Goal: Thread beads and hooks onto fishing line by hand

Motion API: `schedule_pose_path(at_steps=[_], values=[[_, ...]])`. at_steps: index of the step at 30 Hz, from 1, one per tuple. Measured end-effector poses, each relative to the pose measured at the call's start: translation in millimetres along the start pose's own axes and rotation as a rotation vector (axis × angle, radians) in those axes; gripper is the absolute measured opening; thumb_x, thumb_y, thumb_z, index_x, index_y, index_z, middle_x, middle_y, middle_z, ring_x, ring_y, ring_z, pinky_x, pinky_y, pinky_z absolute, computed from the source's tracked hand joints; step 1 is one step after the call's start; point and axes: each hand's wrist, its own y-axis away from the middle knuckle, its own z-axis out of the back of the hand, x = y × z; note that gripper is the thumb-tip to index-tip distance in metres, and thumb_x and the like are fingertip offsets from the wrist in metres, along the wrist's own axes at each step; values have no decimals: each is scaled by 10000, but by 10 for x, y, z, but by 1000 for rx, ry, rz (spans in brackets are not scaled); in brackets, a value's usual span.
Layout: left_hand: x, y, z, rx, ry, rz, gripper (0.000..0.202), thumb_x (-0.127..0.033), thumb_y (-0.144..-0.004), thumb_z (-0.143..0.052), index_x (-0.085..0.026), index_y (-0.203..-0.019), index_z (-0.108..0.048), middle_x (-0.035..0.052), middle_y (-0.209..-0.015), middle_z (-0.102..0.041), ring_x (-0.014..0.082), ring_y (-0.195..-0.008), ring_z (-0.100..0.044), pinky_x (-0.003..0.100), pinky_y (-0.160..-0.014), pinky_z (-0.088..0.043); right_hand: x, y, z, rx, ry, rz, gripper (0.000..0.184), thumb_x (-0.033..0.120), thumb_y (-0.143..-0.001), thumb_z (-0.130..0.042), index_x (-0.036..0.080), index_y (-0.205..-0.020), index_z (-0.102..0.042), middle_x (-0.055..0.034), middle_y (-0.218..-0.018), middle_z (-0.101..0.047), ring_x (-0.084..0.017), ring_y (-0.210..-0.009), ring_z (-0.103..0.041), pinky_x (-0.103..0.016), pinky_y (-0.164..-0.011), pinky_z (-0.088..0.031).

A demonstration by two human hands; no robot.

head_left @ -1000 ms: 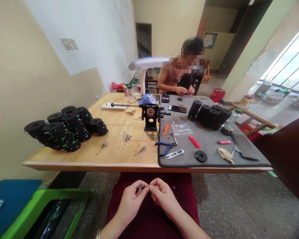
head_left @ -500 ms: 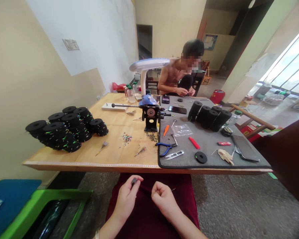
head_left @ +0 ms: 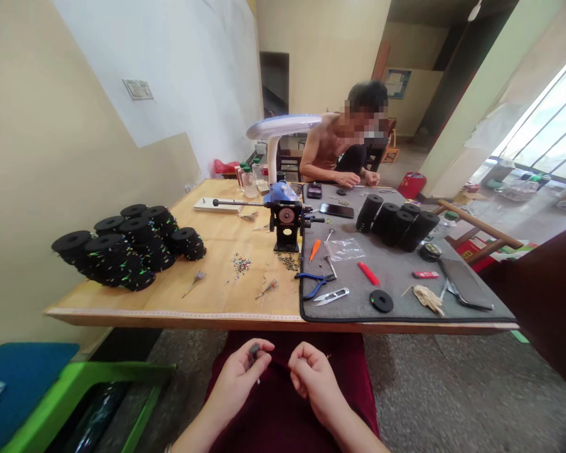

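Note:
My left hand [head_left: 242, 372] is closed on a small dark grey piece [head_left: 254, 350] over my lap, in front of the table edge. The piece is too small and too covered by the fingers for me to tell its kind. A little to the right, my right hand [head_left: 315, 377] is also closed, thumb and fingertips pressed together. What it pinches, if anything, I cannot make out. A gap separates the two hands. Dark red cloth [head_left: 292, 415] lies beneath both.
Stacked black foam spools [head_left: 108, 242] stand on the wooden table's left, beside small coloured beads [head_left: 241, 265]. A black winding device [head_left: 286, 223] stands centrally. Blue pliers [head_left: 315, 283], snips [head_left: 331, 296] and a single spool [head_left: 382, 301] lie on the grey mat. Another person [head_left: 330, 145] sits opposite.
My right hand's fingers have shifted from a tight curl into a raised pinch. More of the dark piece shows in my left hand. The person opposite has moved their hands apart.

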Motion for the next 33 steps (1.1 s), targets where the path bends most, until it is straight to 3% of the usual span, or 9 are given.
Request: schedule_pose_path(at_steps=[6,11,14,20,25,29,33], values=[[-31,-50,-45,123,9,-11,333,-335,-710,-708,-162,-991,-666,-28,-654,-544,117,-609,-478,235,-603,-403,-14,-17,10,82,-97,-39,119,262,-686,-573,181,-637,-502,102,-356,-440,-19,-299,-211,-167,-334,-120],[-107,-80,-66,82,-99,-75,217,-362,-769,-649,-149,-785,-683,30,-726,-638,148,-666,-519,250,-631,-409,-6,-12,9,103,-66,-66,108,256,-677,-576,177,-642,-510,103,-349,-446,-18,-282,-236,-161,-322,-137],[-162,-75,-66,72,-150,-120,228,-358,-786,-628,-152,-692,-654,19,-664,-619,149,-641,-513,246,-619,-406,12,-12,12,121,0,-88,102,254,-679,-568,171,-651,-516,91,-360,-472,-20,-280,-269,-149,-313,-169],[-187,-36,-81,59,-264,-182,226,-343,-818,-587,-160,-694,-638,25,-671,-622,169,-664,-553,251,-645,-422,54,-37,-13,146,190,-19,260,382,-709,-627,166,-816,-528,27,-534,-623,-75,-382,-488,-176,-385,-377],[-172,-24,-131,5,-355,-211,229,-324,-808,-593,-168,-642,-613,19,-646,-603,170,-653,-543,250,-629,-405,88,-16,-44,102,403,101,219,376,-779,-606,182,-727,-520,39,-500,-591,-76,-393,-478,-181,-415,-370],[-157,-32,-161,26,-234,-102,224,-359,-775,-622,-165,-664,-616,8,-650,-591,153,-629,-516,248,-604,-400,51,-27,-8,85,476,178,228,344,-811,-579,186,-665,-500,59,-420,-543,-61,-358,-428,-179,-430,-331],[-96,-45,-165,69,69,96,291,-371,-741,-648,-158,-939,-627,-2,-695,-609,128,-588,-507,250,-574,-396,8,-83,38,45,309,89,328,492,-781,-571,201,-680,-458,83,-363,-505,-47,-287,-327,-172,-359,-242]])
